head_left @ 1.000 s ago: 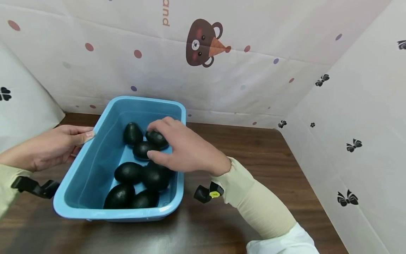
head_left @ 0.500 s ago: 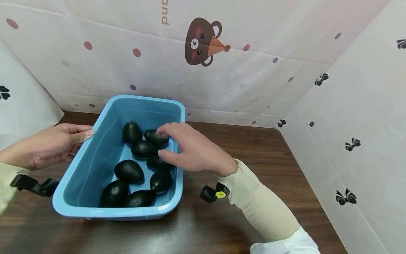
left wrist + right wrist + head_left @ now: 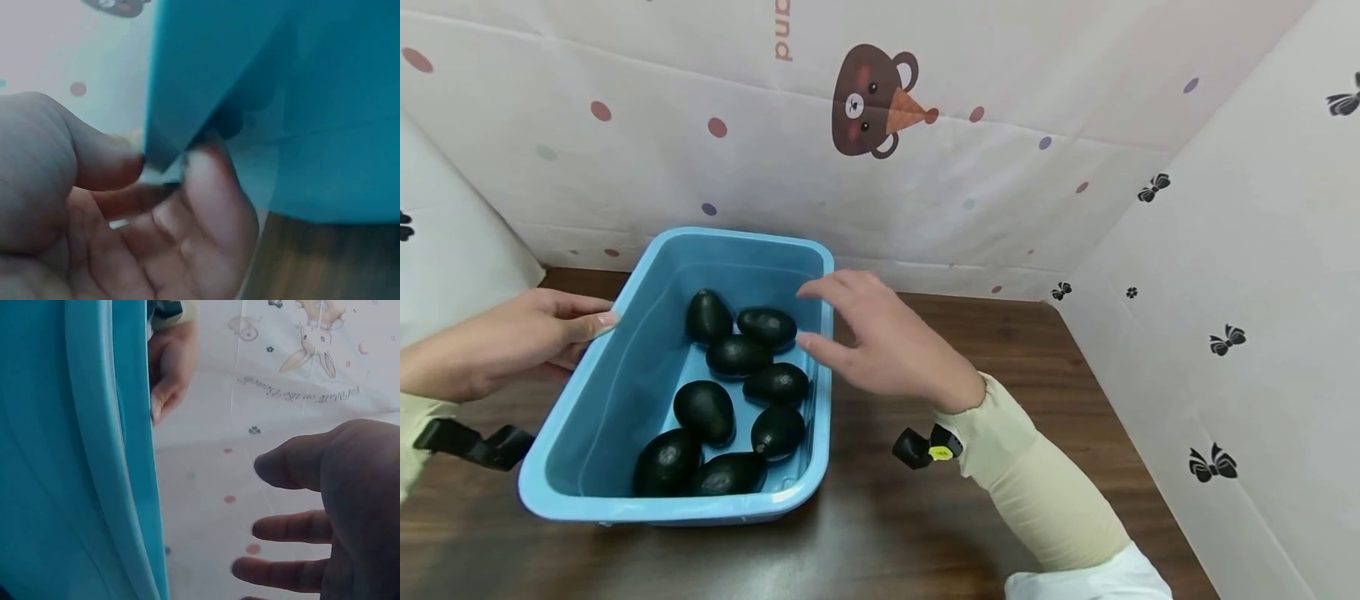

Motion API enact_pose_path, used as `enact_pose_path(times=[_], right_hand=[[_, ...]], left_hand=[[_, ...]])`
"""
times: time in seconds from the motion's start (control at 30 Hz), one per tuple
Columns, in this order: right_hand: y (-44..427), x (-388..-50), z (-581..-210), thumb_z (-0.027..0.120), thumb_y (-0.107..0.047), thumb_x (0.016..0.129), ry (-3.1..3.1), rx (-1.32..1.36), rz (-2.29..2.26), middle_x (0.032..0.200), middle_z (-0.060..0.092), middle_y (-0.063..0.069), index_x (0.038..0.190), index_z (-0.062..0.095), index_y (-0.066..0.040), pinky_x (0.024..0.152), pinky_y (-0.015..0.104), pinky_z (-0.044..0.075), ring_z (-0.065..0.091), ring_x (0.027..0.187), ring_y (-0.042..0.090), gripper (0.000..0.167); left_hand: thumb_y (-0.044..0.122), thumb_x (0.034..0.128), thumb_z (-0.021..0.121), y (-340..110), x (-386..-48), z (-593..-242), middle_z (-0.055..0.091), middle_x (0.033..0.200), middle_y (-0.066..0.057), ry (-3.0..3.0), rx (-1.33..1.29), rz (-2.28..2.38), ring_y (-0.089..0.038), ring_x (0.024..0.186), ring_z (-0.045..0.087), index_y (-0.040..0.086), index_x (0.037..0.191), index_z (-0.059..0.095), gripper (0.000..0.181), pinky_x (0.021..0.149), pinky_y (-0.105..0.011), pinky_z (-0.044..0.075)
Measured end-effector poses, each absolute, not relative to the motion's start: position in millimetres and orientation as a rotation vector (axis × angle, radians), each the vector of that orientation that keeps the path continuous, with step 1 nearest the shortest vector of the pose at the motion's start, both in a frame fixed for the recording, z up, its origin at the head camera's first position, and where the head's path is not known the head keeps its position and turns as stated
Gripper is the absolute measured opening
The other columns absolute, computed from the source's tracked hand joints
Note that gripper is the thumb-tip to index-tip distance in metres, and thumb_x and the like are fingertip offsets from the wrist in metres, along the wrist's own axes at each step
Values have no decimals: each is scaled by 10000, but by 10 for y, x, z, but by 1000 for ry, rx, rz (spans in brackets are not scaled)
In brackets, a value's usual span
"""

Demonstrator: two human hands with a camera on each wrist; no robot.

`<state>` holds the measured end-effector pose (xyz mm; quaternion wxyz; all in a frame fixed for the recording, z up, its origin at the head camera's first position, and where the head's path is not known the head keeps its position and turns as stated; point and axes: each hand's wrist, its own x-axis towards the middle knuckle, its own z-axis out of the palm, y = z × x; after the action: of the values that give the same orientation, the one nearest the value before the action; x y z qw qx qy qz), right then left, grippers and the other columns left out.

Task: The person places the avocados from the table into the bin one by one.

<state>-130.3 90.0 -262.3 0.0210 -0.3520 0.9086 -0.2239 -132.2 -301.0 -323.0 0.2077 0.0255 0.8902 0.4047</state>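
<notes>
A blue plastic basin (image 3: pixel 595 400) stands on the table, with several dark green avocados (image 3: pixel 703 412) lying on its floor. My left hand (image 3: pixel 538 340) grips the basin's left rim, thumb on top and fingers underneath; in the left wrist view the hand (image 3: pixel 156 219) pinches the basin's edge (image 3: pixel 181 94). Above the basin's right rim is my right hand (image 3: pixel 887 337), its fingers spread and nothing in them. The closest avocado (image 3: pixel 767 327) lies just left of its fingertips, apart from them. The right wrist view shows this hand (image 3: pixel 337 512) beside the basin's wall (image 3: pixel 100 450).
The brown wooden table (image 3: pixel 970 492) extends right of the basin. A white printed cloth (image 3: pixel 760 108) with a bear's head hangs behind, and another printed sheet (image 3: pixel 1247 250) stands along the right side.
My right hand has moved up and right from over the avocados to the basin's right rim, uncovering those beneath. The left hand keeps its grip on the basin.
</notes>
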Motion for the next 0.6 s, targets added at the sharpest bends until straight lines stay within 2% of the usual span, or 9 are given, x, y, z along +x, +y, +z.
enact_pose_path(times=[0.1,0.17,0.23,0.3,0.33,0.37,0.47,0.6], right_hand=[[972,-1332,-2615,643,-454,1014,2933,-1059,-616,1589,454,9,1540,486,-229,1225,540,376,375,1478,215,593],[1023,-1367,-2620,632,-510,1006,3015,-1034,-549,1632,399,27,1576,436,-249,1245,604,298,314,1523,255,657],[1077,-1397,-2634,623,-566,991,3092,-992,-479,1672,338,34,1610,378,-269,1256,640,235,249,1560,286,729],[1127,-1422,-2652,613,-616,978,3151,-933,-415,1714,263,33,1638,316,-293,1269,672,170,172,1596,311,793],[1148,-1431,-2663,608,-636,971,3174,-904,-390,1729,228,29,1648,285,-305,1272,685,144,140,1607,319,821],[1169,-1438,-2674,604,-651,965,3191,-876,-369,1742,193,21,1658,256,-316,1274,695,117,112,1617,322,844],[1219,-1451,-2708,595,-682,955,3212,-786,-346,1768,101,-1,1672,187,-345,1268,731,49,38,1639,331,892],[1267,-1462,-2744,586,-695,954,3196,-698,-353,1779,25,-23,1677,142,-353,1256,751,1,-23,1649,335,915]], left_hand=[[409,1119,428,-2967,-1307,-3173,734,1100,-250,2615,71,949,-248,840,728,-158,1539,302,717,800,-607,630],[488,1102,434,-2917,-1319,-3126,656,1226,-377,2692,74,826,-428,878,712,-170,1547,264,813,827,-685,587],[551,1082,440,-2861,-1332,-3080,479,1419,-462,2761,99,722,-608,1052,635,-169,1568,186,905,855,-774,511],[606,1062,436,-2806,-1346,-3036,308,1521,-488,2820,140,639,-721,1265,438,-138,1592,122,966,894,-851,412],[614,1058,436,-2788,-1342,-3011,233,1554,-487,2846,174,601,-751,1343,301,-114,1606,95,973,926,-879,344],[617,1051,449,-2766,-1338,-2990,189,1584,-472,2865,199,580,-752,1383,231,-87,1620,70,981,951,-893,303],[661,1036,432,-2684,-1303,-2927,55,1643,-426,2921,213,478,-743,1449,-4,2,1651,7,996,1012,-924,166],[753,1003,386,-2557,-1239,-2844,-34,1666,-383,2966,163,356,-721,1452,-150,113,1669,-46,1020,1015,-947,84]])
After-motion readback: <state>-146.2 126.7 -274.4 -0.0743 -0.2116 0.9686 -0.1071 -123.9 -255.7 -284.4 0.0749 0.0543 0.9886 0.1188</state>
